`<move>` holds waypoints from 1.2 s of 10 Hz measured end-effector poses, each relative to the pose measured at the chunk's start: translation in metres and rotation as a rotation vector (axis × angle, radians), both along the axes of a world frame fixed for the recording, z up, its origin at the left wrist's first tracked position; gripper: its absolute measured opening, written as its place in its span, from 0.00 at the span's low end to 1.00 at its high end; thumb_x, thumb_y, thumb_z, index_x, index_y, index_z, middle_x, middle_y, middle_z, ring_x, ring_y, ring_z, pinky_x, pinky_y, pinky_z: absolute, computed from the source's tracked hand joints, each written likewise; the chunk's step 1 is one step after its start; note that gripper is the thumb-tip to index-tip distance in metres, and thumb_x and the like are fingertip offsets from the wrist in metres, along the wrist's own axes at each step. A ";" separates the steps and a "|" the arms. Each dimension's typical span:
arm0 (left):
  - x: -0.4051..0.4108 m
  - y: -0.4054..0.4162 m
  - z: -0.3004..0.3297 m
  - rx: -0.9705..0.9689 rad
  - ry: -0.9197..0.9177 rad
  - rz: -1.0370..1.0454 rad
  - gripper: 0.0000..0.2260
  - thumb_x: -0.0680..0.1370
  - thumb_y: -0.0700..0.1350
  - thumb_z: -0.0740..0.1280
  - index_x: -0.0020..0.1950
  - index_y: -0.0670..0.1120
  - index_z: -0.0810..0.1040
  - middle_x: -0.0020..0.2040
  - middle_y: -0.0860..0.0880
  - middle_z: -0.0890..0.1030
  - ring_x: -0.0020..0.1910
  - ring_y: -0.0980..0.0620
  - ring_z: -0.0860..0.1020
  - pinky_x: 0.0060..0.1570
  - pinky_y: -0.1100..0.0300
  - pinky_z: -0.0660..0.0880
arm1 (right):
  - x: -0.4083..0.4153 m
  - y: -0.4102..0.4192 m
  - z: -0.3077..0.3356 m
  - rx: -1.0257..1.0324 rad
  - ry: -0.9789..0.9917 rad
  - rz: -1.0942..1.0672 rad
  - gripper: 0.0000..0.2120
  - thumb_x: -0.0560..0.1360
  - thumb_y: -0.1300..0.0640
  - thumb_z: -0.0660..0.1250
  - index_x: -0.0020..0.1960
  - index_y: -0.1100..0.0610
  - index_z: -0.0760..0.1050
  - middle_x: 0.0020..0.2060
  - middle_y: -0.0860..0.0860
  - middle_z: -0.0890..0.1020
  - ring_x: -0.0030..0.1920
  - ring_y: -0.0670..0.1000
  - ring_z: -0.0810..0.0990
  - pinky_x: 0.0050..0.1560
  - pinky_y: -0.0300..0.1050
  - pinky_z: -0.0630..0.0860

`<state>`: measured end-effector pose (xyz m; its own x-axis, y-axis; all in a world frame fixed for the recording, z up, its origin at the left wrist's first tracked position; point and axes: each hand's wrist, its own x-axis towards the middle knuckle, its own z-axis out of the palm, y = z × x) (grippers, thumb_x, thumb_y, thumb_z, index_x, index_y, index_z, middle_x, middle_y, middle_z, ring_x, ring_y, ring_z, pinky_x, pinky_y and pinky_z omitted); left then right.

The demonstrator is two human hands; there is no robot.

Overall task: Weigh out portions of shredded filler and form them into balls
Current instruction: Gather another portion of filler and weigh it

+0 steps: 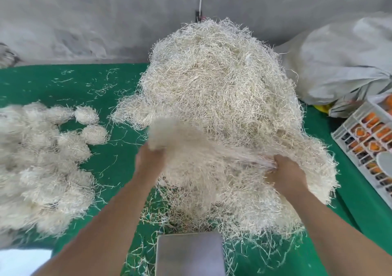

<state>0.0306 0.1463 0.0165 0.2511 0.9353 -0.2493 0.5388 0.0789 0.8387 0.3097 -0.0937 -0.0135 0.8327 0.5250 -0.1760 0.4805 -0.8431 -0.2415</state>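
Head view: a portion of shredded filler is being pulled from the big pile (pixel 222 97), which is heaped on the green mat (pixel 70 89) against the grey wall. A blurred tuft (pixel 169 135) is gripped by the left hand (pixel 150 159), fingers curled into it, and strands stretched taut across the heap are pinched by the right hand (pixel 286 169). The step in hand is judged to be the tearing-off of a portion, ahead of weighing. The steel scale platform (pixel 189 252) lies bare at the near edge, just below the pile, with loose strands scattered around it. For the next move, the tuft would need to be freed from the clinging strands and set on the platform without trailing threads resting on the mat, since those would falsify the weight.

The filler is pale, straw-coloured, thin and crinkled, and its strands tangle readily. Finished balls (pixel 42 165) are massed at the left, fuzzy and roughly round, two small ones (pixel 91 125) lying apart from the rest. At the right, a white lattice crate (pixel 358 146) holding orange items and a crumpled grey sack (pixel 339 63) are seen.
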 end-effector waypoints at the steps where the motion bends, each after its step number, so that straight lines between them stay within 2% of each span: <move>1: -0.020 0.021 0.018 -0.129 -0.267 0.320 0.15 0.83 0.39 0.66 0.68 0.35 0.75 0.44 0.51 0.77 0.36 0.57 0.72 0.26 0.67 0.74 | 0.011 -0.002 0.006 -0.140 0.119 -0.151 0.23 0.69 0.54 0.73 0.63 0.50 0.74 0.55 0.53 0.81 0.57 0.58 0.79 0.60 0.54 0.76; 2: -0.024 0.016 0.027 -0.177 -0.313 0.317 0.18 0.82 0.35 0.65 0.73 0.38 0.72 0.60 0.44 0.79 0.44 0.55 0.76 0.38 0.73 0.77 | 0.013 0.004 0.020 -0.225 0.181 -0.024 0.40 0.70 0.39 0.76 0.78 0.42 0.64 0.76 0.57 0.67 0.76 0.67 0.62 0.74 0.67 0.59; 3: -0.010 -0.010 0.047 -0.130 -0.156 0.141 0.30 0.78 0.25 0.60 0.78 0.44 0.65 0.65 0.47 0.77 0.50 0.54 0.78 0.50 0.65 0.77 | 0.001 0.014 0.056 -0.199 0.155 0.221 0.57 0.64 0.24 0.73 0.83 0.38 0.45 0.83 0.52 0.51 0.81 0.67 0.50 0.76 0.71 0.49; 4: -0.001 -0.024 0.059 -0.362 -0.608 0.174 0.21 0.82 0.33 0.61 0.74 0.47 0.71 0.66 0.45 0.75 0.56 0.46 0.79 0.59 0.58 0.77 | -0.024 0.021 0.101 -0.172 0.250 0.435 0.67 0.60 0.28 0.78 0.78 0.31 0.29 0.84 0.47 0.43 0.83 0.62 0.43 0.77 0.70 0.45; 5: -0.001 -0.054 0.073 -0.489 -0.807 0.215 0.09 0.86 0.52 0.59 0.51 0.52 0.76 0.55 0.48 0.79 0.51 0.47 0.79 0.53 0.49 0.78 | -0.068 0.029 0.127 -0.181 0.456 0.580 0.70 0.55 0.26 0.79 0.73 0.25 0.25 0.82 0.40 0.41 0.82 0.54 0.40 0.79 0.65 0.46; 6: 0.004 -0.075 0.080 -0.677 -0.915 0.191 0.10 0.86 0.53 0.57 0.55 0.56 0.77 0.53 0.51 0.78 0.48 0.52 0.78 0.36 0.60 0.80 | -0.119 0.043 0.131 -0.002 0.636 0.519 0.61 0.63 0.35 0.81 0.82 0.44 0.44 0.80 0.48 0.60 0.78 0.46 0.63 0.73 0.47 0.59; 7: 0.000 -0.081 0.078 -0.526 -0.854 0.028 0.14 0.87 0.38 0.54 0.50 0.52 0.75 0.49 0.53 0.76 0.39 0.60 0.83 0.32 0.67 0.79 | -0.137 0.050 0.122 0.278 0.746 0.317 0.15 0.77 0.68 0.71 0.55 0.53 0.71 0.46 0.48 0.78 0.39 0.39 0.82 0.33 0.27 0.75; 8: -0.005 -0.086 0.066 -0.290 -0.507 -0.113 0.11 0.88 0.41 0.55 0.62 0.47 0.77 0.59 0.46 0.81 0.58 0.52 0.82 0.62 0.49 0.77 | -0.132 0.053 0.122 0.591 0.865 0.045 0.16 0.79 0.74 0.64 0.63 0.60 0.71 0.53 0.55 0.81 0.47 0.52 0.82 0.43 0.41 0.83; 9: -0.026 -0.101 0.061 -0.349 -0.487 -0.337 0.32 0.76 0.73 0.57 0.70 0.53 0.75 0.68 0.58 0.80 0.68 0.63 0.75 0.72 0.53 0.68 | -0.143 0.068 0.144 0.775 0.883 0.018 0.14 0.86 0.64 0.54 0.54 0.58 0.79 0.45 0.50 0.88 0.48 0.50 0.88 0.55 0.49 0.83; 10: -0.026 -0.107 0.054 -0.484 -0.254 -0.537 0.15 0.83 0.59 0.63 0.61 0.50 0.78 0.59 0.56 0.81 0.59 0.62 0.79 0.70 0.55 0.73 | -0.155 0.076 0.158 0.789 1.080 0.228 0.17 0.86 0.53 0.57 0.50 0.52 0.84 0.45 0.55 0.86 0.44 0.53 0.87 0.49 0.49 0.84; 11: -0.021 -0.104 0.054 -0.368 -0.121 -0.604 0.14 0.83 0.35 0.65 0.40 0.50 0.75 0.29 0.64 0.81 0.30 0.68 0.78 0.34 0.77 0.72 | -0.151 0.075 0.153 0.623 0.872 0.515 0.12 0.84 0.62 0.64 0.61 0.49 0.81 0.53 0.49 0.86 0.52 0.51 0.87 0.52 0.48 0.85; 12: -0.026 -0.092 0.065 -0.306 -0.211 -0.475 0.16 0.83 0.35 0.62 0.41 0.51 0.78 0.39 0.60 0.83 0.35 0.68 0.78 0.44 0.76 0.73 | -0.123 0.063 0.148 0.435 0.442 0.665 0.29 0.79 0.63 0.71 0.72 0.38 0.69 0.66 0.45 0.74 0.64 0.49 0.78 0.62 0.49 0.80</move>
